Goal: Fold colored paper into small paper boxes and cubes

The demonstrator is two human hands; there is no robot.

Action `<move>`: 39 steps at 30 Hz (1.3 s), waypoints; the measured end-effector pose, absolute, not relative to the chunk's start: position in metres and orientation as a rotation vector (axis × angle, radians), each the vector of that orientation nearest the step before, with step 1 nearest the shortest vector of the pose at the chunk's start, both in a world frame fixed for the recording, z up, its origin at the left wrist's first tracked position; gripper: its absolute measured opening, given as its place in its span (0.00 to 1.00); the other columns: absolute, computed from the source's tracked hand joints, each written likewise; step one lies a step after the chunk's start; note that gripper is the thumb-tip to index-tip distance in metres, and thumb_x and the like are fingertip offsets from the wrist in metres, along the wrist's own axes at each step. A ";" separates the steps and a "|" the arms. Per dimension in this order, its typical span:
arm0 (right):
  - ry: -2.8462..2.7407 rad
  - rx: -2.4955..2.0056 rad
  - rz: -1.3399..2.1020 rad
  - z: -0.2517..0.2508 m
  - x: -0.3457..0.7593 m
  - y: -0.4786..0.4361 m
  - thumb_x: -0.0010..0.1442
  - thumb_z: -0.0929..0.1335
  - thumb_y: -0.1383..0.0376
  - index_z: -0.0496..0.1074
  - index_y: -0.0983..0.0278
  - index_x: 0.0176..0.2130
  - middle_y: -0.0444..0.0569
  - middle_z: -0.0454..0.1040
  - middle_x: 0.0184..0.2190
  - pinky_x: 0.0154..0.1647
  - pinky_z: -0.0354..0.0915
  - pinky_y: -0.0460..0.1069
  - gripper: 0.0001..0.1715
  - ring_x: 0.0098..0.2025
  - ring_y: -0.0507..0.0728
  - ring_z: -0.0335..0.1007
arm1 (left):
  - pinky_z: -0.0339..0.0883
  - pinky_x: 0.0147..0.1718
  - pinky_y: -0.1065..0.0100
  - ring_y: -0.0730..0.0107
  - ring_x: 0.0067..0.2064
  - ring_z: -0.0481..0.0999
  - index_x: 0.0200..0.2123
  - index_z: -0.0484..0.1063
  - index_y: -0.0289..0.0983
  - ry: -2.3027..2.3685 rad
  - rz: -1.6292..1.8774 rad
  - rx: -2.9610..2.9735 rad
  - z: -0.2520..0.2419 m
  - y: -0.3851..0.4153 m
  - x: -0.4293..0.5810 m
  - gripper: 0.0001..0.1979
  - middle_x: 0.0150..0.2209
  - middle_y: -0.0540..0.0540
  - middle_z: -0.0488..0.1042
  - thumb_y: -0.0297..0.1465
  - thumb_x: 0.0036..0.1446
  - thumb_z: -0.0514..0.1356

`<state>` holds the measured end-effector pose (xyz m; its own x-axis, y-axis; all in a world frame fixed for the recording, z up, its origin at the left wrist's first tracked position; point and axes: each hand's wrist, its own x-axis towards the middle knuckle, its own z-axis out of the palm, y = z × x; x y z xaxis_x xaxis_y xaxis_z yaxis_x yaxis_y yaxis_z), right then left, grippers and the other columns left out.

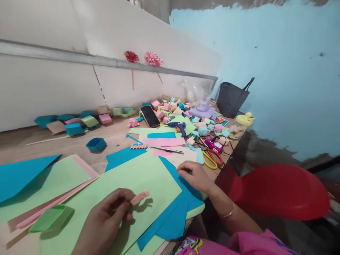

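My left hand [106, 217] is closed in a pinch on a small folded strip of peach paper [140, 197]. The strip sticks out past the fingertips, above a large light green sheet [148, 170]. To the right, my right hand [196, 176] hovers over or rests on blue paper [192, 196]. Its fingers are loosely bent, with a gap beside the thumb and nothing visible in it. Beyond the hands, a pen [167, 150] and a pleated peach paper strip [138, 146] lie on pink and peach pieces. A green paper tray shape [50, 217] sits left of my left hand.
Yellow-and-red-handled scissors [210, 159] lie past my right hand. A blue glue gun [178, 125], a phone [149, 116] and several small folded paper boxes [203, 131] crowd the back. A blue paper cup shape [96, 144] stands left. A red chair [284, 191] is at right.
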<state>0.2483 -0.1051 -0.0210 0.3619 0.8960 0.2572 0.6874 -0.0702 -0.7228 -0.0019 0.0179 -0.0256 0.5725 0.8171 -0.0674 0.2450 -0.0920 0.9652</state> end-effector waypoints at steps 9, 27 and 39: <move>-1.324 -2.090 0.032 -0.009 0.310 -0.116 0.60 0.63 0.65 0.74 0.62 0.35 0.48 0.77 0.35 0.41 0.63 0.49 0.10 0.39 0.56 0.71 | 0.68 0.22 0.71 0.75 0.21 0.68 0.26 0.72 0.38 0.831 0.549 1.477 -0.026 0.023 -0.005 0.07 0.34 0.48 0.73 0.35 0.49 0.62; -1.050 -2.454 -0.005 -0.013 0.382 0.027 0.51 0.67 0.63 0.73 0.69 0.36 0.60 0.77 0.34 0.38 0.63 0.52 0.13 0.40 0.65 0.73 | 0.65 0.20 0.72 0.74 0.21 0.68 0.31 0.70 0.37 0.923 0.474 1.486 -0.020 0.036 -0.006 0.12 0.25 0.50 0.72 0.40 0.52 0.62; -0.856 -1.531 0.103 0.047 0.375 -0.015 0.56 0.64 0.57 0.69 0.63 0.50 0.49 0.73 0.40 0.29 0.66 0.46 0.24 0.32 0.52 0.69 | 0.61 0.20 0.74 0.65 0.35 0.73 0.19 0.74 0.36 0.992 0.625 1.447 -0.012 0.040 -0.005 0.06 0.38 0.43 0.73 0.23 0.37 0.57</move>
